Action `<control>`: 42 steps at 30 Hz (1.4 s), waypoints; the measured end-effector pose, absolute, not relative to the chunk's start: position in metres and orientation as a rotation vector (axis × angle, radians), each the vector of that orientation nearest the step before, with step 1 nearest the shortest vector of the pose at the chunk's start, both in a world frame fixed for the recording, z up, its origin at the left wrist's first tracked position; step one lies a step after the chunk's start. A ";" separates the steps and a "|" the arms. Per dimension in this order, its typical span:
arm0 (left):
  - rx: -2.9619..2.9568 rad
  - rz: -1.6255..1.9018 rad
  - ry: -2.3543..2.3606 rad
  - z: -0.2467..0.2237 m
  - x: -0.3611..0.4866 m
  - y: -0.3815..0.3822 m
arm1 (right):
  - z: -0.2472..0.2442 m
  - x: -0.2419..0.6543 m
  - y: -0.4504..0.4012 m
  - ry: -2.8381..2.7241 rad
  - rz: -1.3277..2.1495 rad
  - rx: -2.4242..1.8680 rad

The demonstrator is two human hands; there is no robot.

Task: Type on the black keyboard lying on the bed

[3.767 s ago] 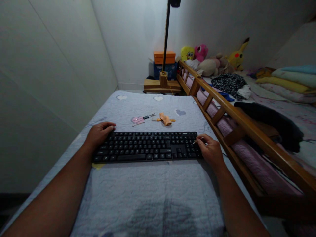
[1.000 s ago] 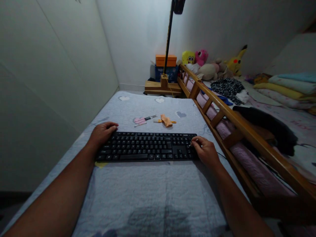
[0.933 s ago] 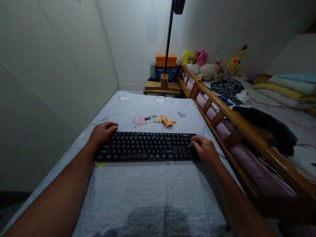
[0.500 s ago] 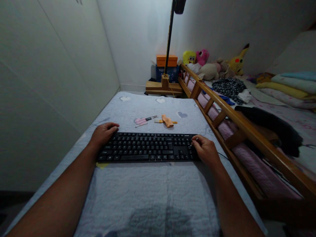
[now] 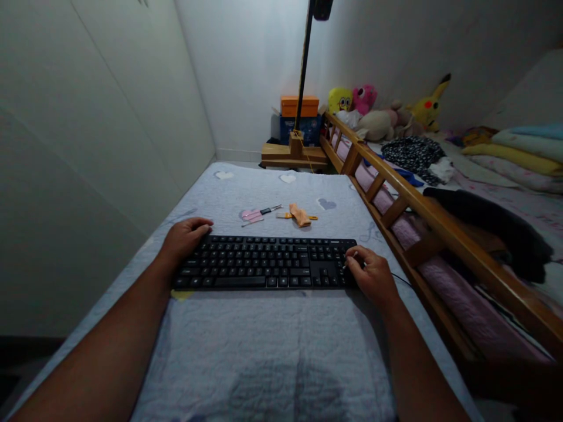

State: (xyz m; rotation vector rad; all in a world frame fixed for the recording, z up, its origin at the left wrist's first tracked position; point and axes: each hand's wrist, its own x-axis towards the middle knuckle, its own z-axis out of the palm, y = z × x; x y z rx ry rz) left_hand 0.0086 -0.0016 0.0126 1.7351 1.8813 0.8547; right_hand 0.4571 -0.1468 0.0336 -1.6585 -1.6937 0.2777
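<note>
Apparently pinching a swab, right hand overlaps the keyboard opposite half-curled left hand.

No word can be read with certainty. The long black plastic keyboard bears a pale brand-like mark along its upper right edge and tiny white characters on its keys, all too small to make out. The dark blue box beneath the flat orange box shows whitish, illegible print.
</note>
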 end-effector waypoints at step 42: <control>1.715 0.861 1.917 0.012 0.010 -0.001 | 0.035 0.454 -0.148 -1.696 0.301 -1.649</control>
